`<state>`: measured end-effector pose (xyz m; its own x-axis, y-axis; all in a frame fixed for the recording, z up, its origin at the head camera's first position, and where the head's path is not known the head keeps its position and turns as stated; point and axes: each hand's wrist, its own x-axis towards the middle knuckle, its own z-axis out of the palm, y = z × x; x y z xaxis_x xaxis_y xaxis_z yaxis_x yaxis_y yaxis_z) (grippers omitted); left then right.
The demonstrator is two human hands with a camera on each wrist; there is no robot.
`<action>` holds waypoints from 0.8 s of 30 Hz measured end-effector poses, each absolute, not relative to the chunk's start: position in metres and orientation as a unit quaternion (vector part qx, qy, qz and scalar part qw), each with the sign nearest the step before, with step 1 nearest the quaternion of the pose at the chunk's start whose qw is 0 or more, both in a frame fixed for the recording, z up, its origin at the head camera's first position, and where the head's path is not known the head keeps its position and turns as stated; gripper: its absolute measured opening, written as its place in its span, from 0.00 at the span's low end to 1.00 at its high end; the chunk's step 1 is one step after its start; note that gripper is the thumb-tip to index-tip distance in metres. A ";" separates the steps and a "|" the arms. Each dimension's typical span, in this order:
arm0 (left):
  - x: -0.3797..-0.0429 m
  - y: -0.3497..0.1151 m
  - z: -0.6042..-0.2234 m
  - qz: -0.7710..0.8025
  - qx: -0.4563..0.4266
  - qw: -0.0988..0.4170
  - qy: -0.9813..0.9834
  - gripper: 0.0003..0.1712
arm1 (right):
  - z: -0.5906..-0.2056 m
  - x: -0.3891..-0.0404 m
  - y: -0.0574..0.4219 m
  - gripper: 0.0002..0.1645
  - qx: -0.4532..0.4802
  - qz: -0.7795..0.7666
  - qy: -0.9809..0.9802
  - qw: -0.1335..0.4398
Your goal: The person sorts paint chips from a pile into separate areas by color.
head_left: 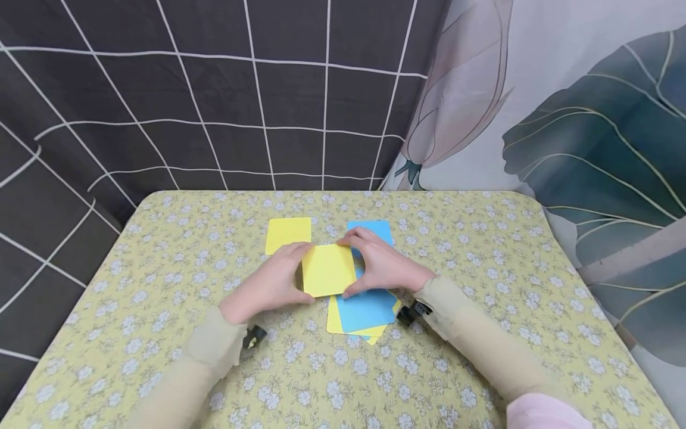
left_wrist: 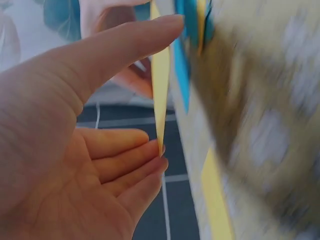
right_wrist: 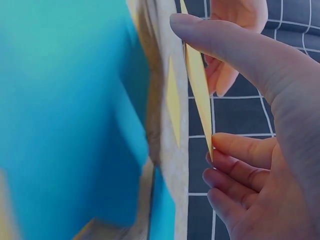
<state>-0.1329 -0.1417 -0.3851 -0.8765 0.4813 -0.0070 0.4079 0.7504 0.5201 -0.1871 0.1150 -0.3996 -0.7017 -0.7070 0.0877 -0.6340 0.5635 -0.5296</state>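
Between both hands a yellow square card is held above the table. My left hand grips its left edge, thumb at the near corner and fingers at the far one. On the opposite side, my right hand pinches the right edge between thumb and fingers. Seen edge-on in the left wrist view, the held card stands off the tabletop. The right wrist view likewise shows this card from its edge, with the thumb and fingertips on it.
A yellow card lies flat at the back left. At the back right is a blue card, partly covered by the right hand. Nearer, blue and yellow cards overlap in a loose pile on the flowered tablecloth.
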 end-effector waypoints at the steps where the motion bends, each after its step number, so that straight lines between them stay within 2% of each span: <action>1: -0.137 -0.145 -0.383 0.260 0.236 0.071 0.934 0.63 | -0.398 -0.191 0.111 0.60 -0.381 -0.272 0.881 0.065; 24: -0.207 -0.202 -0.351 0.221 0.196 0.093 0.951 0.60 | -0.380 -0.256 0.031 0.61 -0.365 -0.253 0.894 0.059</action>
